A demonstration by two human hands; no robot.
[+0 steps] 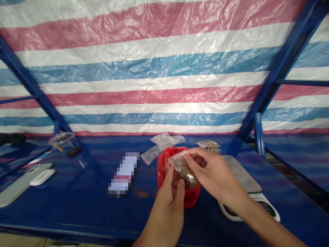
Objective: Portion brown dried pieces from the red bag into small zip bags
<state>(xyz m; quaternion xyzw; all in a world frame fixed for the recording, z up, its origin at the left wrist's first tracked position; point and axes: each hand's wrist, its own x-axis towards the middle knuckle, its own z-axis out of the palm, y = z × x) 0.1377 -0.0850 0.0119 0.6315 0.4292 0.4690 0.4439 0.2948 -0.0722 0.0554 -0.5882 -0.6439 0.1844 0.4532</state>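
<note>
My left hand (pixel 171 192) and my right hand (pixel 212 173) both pinch a small clear plastic bag (pixel 183 169) filled with small brownish pieces. The left fingers grip its lower left side; the right thumb and fingers close on its top edge. The bag is held just above a red plastic bag (pixel 164 168) that lies open on the blue table (pixel 77 206). Behind the hands lie several empty clear bags (pixel 164 142) and one filled bag (pixel 208 144).
A white scale with a grey plate (pixel 244 178) sits under my right forearm. A clear plastic cup (pixel 65 144) lies at the left, with a white device (pixel 42 176) near it. A blurred-out card (pixel 124 174) lies mid-table. A striped tarp (pixel 164 68) and blue frame bars (pixel 280 65) enclose the back.
</note>
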